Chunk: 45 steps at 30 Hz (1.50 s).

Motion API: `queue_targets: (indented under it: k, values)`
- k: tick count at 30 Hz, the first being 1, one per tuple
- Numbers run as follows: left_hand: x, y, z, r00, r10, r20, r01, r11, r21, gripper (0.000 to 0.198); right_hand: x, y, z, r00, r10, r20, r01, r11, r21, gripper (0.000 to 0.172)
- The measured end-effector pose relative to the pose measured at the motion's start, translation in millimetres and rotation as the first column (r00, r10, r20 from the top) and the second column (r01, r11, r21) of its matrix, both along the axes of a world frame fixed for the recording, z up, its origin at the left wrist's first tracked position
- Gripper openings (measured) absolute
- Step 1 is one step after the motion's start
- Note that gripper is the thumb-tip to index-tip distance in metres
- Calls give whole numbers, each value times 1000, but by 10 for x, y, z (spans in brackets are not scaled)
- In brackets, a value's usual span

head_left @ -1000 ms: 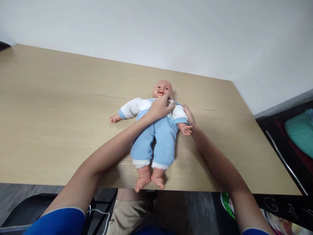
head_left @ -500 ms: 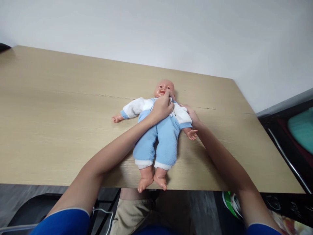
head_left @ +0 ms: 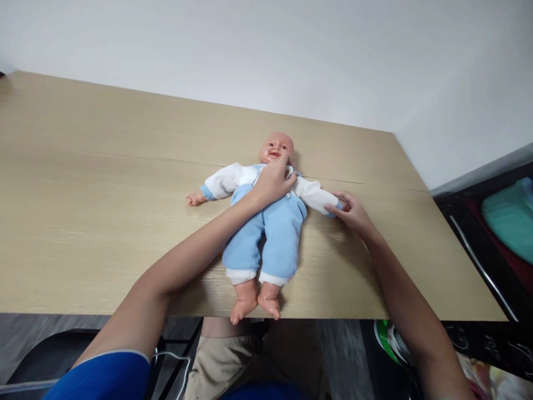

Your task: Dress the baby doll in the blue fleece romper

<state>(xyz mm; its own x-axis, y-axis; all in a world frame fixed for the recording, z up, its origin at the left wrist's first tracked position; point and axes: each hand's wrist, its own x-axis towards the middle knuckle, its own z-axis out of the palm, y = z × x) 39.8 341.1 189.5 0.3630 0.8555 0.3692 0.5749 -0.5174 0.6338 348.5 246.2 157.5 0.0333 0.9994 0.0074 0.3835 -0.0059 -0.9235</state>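
A bald baby doll (head_left: 283,233) in a blue and white fleece outfit lies face up on the wooden table (head_left: 104,233), its feet at the front edge. My left hand (head_left: 275,179) is closed on the doll's collar, just below its chin, with the thumb side by its mouth. At the doll's cuff on the right side of the view, my right hand (head_left: 350,210) pinches the sleeve end with thumb and fingers. That sleeve is stretched outward, and the doll's hand there is hidden. The doll's other arm rests spread out to the left.
A white wall (head_left: 250,50) stands behind the table. At the right is a dark rack with a teal item (head_left: 510,214). Below the front edge are a black chair (head_left: 50,361), a white cable and a green and white round item (head_left: 389,341).
My right hand has moved from beside the doll's shoulder out to its cuff and taken hold there. The doll's arm has swung outward to the right. My left hand stays at the collar.
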Motion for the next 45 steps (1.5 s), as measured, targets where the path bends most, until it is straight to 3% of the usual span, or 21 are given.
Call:
queue_targets:
  k: [8, 13, 16, 20, 22, 24, 29, 31, 34, 37, 40, 45]
  values:
    - [-33, -21, 32, 998, -51, -43, 52, 999, 9, 34, 141, 27, -118, 982, -29, 185, 0, 988, 153, 69]
    - [-36, -55, 102, 978, -24, -207, 41, 996, 79, 32, 28, -15, -50, 860, -224, 458, -30, 874, 485, 56]
    - [-47, -117, 172, 971, 6, -239, 30, 989, 145, 31, -185, -125, 40, 848, -257, 464, -55, 827, 560, 39]
    - [-80, -214, 248, 965, -13, -262, 72, 973, 218, 29, -604, -282, 23, 976, 33, 214, -113, 920, 375, 39]
    - [-96, -238, 254, 958, -77, -275, 144, 963, 230, 29, -765, -303, -44, 981, 185, 51, -192, 953, 234, 47]
    - [-106, -237, 233, 950, -147, -275, 212, 951, 225, 30, -846, -275, -101, 966, 259, -25, -252, 956, 151, 52]
    - [-106, -177, 140, 929, -239, -284, 301, 932, 201, 37, -843, -84, -76, 951, 311, -5, -308, 946, 101, 66]
    - [-104, -162, 116, 923, -274, -272, 332, 922, 199, 39, -871, -4, -45, 945, 312, -100, -309, 950, 41, 69]
    - [-108, -153, 100, 900, -356, -251, 401, 902, 160, 43, -966, 69, -40, 923, 211, -322, -250, 964, -86, 65]
    - [-115, -142, 101, 877, -421, -231, 450, 888, 93, 41, -1028, 79, -72, 901, 138, -411, -211, 968, -138, 62]
    - [-115, -129, 108, 869, -446, -213, 463, 885, 38, 33, -996, 62, -115, 917, 177, -358, -222, 971, -88, 62]
    - [-98, -132, 112, 877, -446, -177, 450, 893, -20, 27, -895, 31, -177, 960, 263, -95, -253, 962, 106, 55]
